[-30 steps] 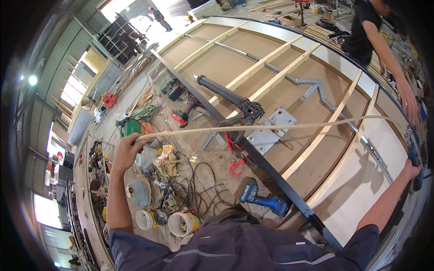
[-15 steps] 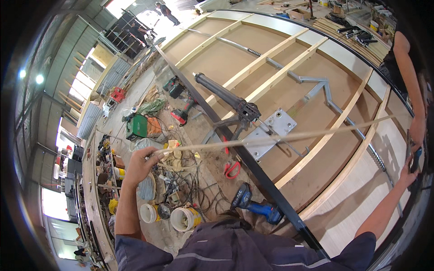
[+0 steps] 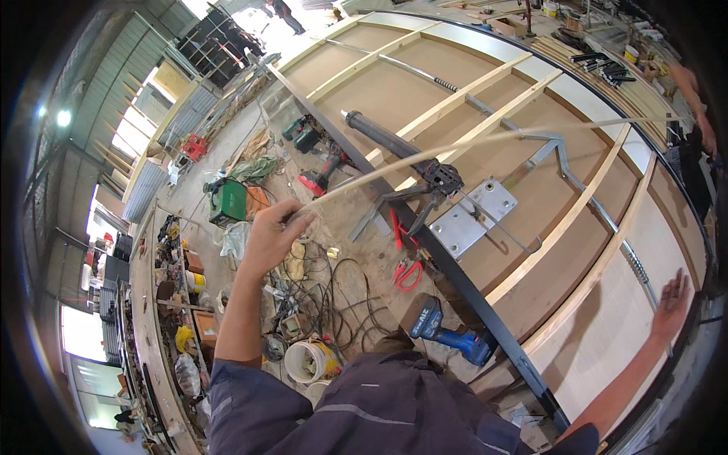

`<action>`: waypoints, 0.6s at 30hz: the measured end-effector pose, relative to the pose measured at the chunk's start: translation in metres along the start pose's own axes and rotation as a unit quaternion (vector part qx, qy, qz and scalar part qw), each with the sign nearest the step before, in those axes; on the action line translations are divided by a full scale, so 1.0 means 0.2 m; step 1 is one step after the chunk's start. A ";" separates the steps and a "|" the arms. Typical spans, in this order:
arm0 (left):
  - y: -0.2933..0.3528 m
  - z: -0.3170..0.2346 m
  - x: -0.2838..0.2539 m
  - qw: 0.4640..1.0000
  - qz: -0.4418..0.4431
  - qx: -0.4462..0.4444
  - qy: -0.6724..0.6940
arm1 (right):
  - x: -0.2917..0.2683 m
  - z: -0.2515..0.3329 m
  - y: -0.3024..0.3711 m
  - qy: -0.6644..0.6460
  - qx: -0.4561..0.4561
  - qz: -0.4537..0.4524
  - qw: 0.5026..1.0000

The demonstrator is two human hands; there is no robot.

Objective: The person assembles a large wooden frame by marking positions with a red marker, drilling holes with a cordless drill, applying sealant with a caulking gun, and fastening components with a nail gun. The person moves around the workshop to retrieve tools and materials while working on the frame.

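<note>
My left hand [image 3: 279,233] is raised and closed on the near end of a thin pale strip [image 3: 455,144], which slants up and across to the far right. The strip passes above a large panel [image 3: 500,288] framed with wooden battens. My right hand [image 3: 670,305] is open, its fingers spread at the panel's pale right end; nothing is in it. Below the strip, a black caulking gun [image 3: 394,148] lies across the panel's dark edge bar, next to a metal plate [image 3: 474,216] with bolts. A co-worker's hand [image 3: 707,136] is near the strip's far end.
A blue cordless drill [image 3: 451,331] and red-handled scissors [image 3: 407,274] lie along the near edge bar. Cables, buckets [image 3: 307,361] and a green machine [image 3: 227,202] stand on the floor at left. A metal rod [image 3: 607,216] with springs runs along the panel.
My right hand has let go of a dark, blue-handled tool and opened over the panel. My left hand has shifted right and up with the strip. The co-worker's arm has drawn back.
</note>
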State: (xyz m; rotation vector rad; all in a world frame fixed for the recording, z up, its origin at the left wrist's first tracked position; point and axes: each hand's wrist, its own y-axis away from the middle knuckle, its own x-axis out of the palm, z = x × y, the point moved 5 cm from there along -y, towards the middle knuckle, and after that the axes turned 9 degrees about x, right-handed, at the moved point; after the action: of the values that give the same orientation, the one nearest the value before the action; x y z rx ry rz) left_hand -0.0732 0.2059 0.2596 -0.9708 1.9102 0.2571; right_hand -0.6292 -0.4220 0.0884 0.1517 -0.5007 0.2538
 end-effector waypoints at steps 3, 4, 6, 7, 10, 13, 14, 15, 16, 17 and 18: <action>-0.01 0.04 0.06 0.998 0.007 0.063 0.014 | 0.27 -0.34 0.47 -0.011 0.070 0.124 0.990; -0.01 0.08 0.10 0.998 0.038 0.032 0.035 | 0.49 -0.43 0.70 0.043 0.094 0.105 0.989; -0.03 0.17 0.14 0.996 0.063 0.032 0.046 | 0.91 -0.60 1.09 0.074 0.148 0.202 0.965; -0.07 0.20 0.17 0.995 0.074 0.039 0.052 | 1.07 -0.66 1.24 0.142 0.168 0.198 0.955; -0.13 0.27 0.21 0.986 0.064 0.154 0.007 | 1.35 -0.83 1.54 0.324 0.226 0.327 0.858; -0.11 0.31 0.21 0.990 0.115 0.048 0.063 | 1.44 -1.02 1.69 0.347 0.225 0.318 0.853; -0.08 0.43 0.15 0.991 0.094 0.092 0.022 | 1.48 -1.06 1.71 0.360 0.203 0.326 0.850; -0.07 0.44 0.13 0.990 0.053 0.119 0.050 | 1.50 -1.08 1.74 0.377 0.185 0.328 0.846; -0.05 0.49 0.13 0.993 0.051 0.063 0.089 | 1.52 -1.09 1.77 0.395 0.171 0.320 0.844; -0.05 0.57 0.13 0.991 0.081 0.076 0.080 | 1.53 -1.09 1.77 0.415 0.155 0.321 0.837; -0.06 0.63 0.14 0.988 0.107 0.085 0.072 | 1.51 -1.11 1.79 0.391 0.187 0.299 0.850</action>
State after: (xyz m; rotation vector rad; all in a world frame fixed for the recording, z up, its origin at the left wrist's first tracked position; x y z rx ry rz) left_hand 0.0122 0.2512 0.1720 -0.6881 2.1339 0.1476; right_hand -0.3711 0.0284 0.0740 0.2514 0.3482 0.9837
